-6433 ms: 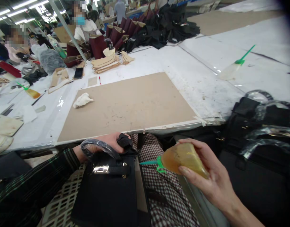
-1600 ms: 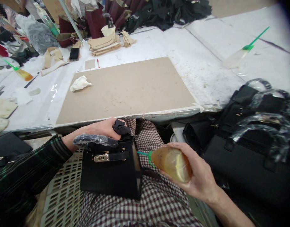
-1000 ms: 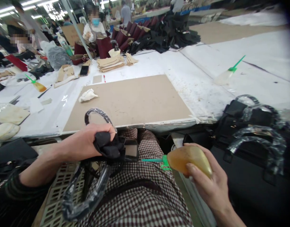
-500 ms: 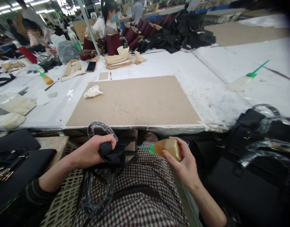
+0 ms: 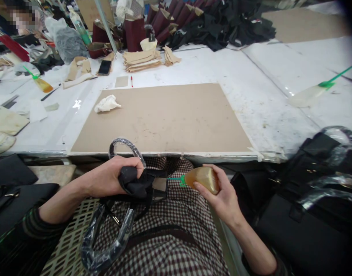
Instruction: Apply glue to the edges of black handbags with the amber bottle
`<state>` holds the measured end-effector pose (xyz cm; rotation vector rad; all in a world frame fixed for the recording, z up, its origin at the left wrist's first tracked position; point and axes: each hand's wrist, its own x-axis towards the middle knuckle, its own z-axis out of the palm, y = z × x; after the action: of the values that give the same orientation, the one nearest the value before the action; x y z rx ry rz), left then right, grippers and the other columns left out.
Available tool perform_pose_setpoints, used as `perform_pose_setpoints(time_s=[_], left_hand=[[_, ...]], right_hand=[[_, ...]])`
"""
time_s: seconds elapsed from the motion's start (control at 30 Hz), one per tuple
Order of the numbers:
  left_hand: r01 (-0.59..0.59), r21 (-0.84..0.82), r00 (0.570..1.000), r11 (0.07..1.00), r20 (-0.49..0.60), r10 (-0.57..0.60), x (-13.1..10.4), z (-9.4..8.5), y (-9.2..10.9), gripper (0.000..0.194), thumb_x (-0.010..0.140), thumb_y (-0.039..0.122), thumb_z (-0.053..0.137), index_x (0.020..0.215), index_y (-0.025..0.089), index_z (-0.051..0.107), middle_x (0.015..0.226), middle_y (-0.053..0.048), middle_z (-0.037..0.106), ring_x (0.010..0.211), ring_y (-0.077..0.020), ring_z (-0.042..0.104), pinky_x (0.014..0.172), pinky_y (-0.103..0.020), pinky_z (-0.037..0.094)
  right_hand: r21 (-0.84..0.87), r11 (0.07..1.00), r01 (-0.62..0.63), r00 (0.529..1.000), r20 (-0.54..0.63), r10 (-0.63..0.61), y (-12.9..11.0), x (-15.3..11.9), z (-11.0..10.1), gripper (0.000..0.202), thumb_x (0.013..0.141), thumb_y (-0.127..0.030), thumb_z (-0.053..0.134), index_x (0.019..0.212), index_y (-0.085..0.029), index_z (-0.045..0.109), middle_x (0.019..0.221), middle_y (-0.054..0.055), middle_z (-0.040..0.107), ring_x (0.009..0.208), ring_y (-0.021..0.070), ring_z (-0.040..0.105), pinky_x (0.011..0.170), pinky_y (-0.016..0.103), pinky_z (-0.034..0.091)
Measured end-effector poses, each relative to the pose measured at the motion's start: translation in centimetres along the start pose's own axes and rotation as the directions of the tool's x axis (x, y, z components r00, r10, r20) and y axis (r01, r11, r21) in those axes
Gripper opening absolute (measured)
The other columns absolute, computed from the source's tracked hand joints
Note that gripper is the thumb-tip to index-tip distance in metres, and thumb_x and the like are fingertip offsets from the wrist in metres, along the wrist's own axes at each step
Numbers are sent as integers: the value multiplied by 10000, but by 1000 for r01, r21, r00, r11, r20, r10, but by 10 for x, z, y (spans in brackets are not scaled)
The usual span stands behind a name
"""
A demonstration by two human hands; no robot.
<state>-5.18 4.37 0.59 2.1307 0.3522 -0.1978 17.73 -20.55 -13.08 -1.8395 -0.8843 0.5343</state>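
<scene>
L hand (image 5: pixel 114 174) clenched on blk fabric (image 5: pixel 133 183) at handbag (image 5: pixel 159 184); R hand (image 5: pixel 222 194) wraps squeeze btl (image 5: pixel 202 178) beside it. Steady nozzle (image 5: pixel 174 178), light pressure prob. best.

A: Left hand (image 5: pixel 125 173)?
B: Closed in a grip, back of it upward, most fingers hidden. Left forearm (image 5: pixel 67 194) slants in from lower left, bare to mid-length.
A: Right hand (image 5: pixel 223 193)?
B: Curled in a grip, thumb on the near side, pointing inward. Right forearm (image 5: pixel 252 239) rises from lower right.
A: Spacing?
B: Hands apart, roughly level.
</scene>
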Motion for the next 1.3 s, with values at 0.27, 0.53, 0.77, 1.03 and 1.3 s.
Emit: perform_pose_setpoints(time_s=[0.27,0.53,0.77,1.03,1.3], left_hand=[[-21,-8,999,1000,27,21,8,-5,-4,168,802,133,692,842,192,540,817,45,598,737,-110,496,702,-229,408],[-9,-31,1000,999,10,9,12,-5,-7,160,784,108,682,819,185,547,794,41,600,718,-109,497,689,-226,407],[-5,-57,1000,998,15,6,11,-1,-9,151,793,99,671,822,184,550,815,27,619,739,-118,517,698,-230,414],[-17,-83,1000,996,20,19,5,7,-11,167,817,94,657,801,193,524,788,32,597,728,-118,494,706,-237,398],[-45,-79,999,996,17,47,-4,22,-10,193,760,17,586,810,197,536,801,23,610,742,-126,517,725,-246,399]], right_hand=[[-92,993,73,996,66,-67,4,23,8,624,838,-577,758,1316,-255,517,1297,103,653,1146,307,649,1016,469,532],[-36,999,-15,988,156,20,4,24,5,575,838,-564,757,1267,-242,550,1189,84,697,1016,281,695,933,431,578],[-12,999,-48,974,220,50,0,13,2,540,837,-548,753,1252,-258,565,1149,65,712,984,269,703,869,394,599],[-49,999,12,994,106,-7,7,10,7,594,840,-532,768,1303,-253,521,1250,94,675,1091,292,681,964,440,573],[-29,999,-30,976,214,36,2,6,2,537,845,-534,756,1263,-264,556,1191,73,699,1036,275,696,915,419,594]])
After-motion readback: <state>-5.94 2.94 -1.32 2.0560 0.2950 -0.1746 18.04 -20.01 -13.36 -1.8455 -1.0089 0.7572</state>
